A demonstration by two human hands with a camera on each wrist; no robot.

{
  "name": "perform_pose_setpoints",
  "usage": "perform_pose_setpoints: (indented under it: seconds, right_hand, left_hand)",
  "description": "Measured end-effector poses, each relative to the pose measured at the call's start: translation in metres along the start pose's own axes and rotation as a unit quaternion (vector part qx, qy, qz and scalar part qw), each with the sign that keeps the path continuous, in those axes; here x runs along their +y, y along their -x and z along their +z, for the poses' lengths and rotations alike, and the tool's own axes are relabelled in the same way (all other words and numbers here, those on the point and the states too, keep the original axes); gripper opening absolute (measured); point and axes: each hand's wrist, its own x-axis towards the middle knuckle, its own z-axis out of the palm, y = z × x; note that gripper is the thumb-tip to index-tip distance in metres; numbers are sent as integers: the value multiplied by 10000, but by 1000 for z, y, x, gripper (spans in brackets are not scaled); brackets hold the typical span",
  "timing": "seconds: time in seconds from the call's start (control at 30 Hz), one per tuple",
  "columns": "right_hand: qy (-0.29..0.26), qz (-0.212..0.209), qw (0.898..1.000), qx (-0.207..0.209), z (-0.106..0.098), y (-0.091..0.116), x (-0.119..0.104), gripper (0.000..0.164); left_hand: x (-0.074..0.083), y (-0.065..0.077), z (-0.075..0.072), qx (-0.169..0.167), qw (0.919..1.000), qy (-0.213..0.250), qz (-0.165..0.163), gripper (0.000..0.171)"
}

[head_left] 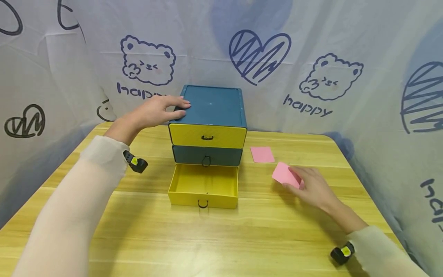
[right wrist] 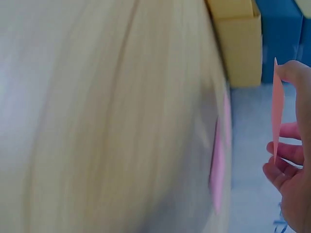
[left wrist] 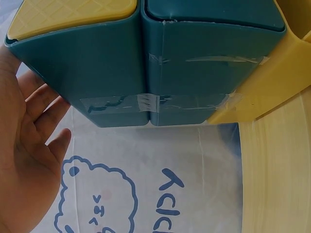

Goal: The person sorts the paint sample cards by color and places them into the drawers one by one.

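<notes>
My left hand (head_left: 157,110) rests with straightened fingers on the left top edge of a stacked drawer unit (head_left: 214,105). In the left wrist view the same hand (left wrist: 31,141) lies along the unit's teal side (left wrist: 82,73). Its yellow bottom drawer (head_left: 204,199) is pulled out, while the yellow top drawer (head_left: 188,134) and teal middle drawer (head_left: 187,154) are pushed in. To the right, my right hand (head_left: 313,188) pinches a pink paper square (head_left: 283,173) between thumb and fingers. The right wrist view has this paper (right wrist: 277,107) edge-on, raised off the table.
Another pink paper square (head_left: 262,154) lies flat on the wooden table (head_left: 207,242), right of the drawers. Pink paper (right wrist: 217,165) on the tabletop also shows in the right wrist view. A printed white cloth (head_left: 204,50) hangs behind and along both sides.
</notes>
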Motion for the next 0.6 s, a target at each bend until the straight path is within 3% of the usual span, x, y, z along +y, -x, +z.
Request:
perform_pose_setpoints:
  seconds: [0.3, 0.6]
  right_hand:
    - [-362, -689, 9969, 113, -2, -14, -48, 62]
    - [-604, -1085, 9917, -325, -2, -29, -101, 66]
  left_hand:
    - [2, 1, 0, 33, 10000, 36, -18, 48]
    - [2, 2, 2, 49, 10000, -62, 29, 47]
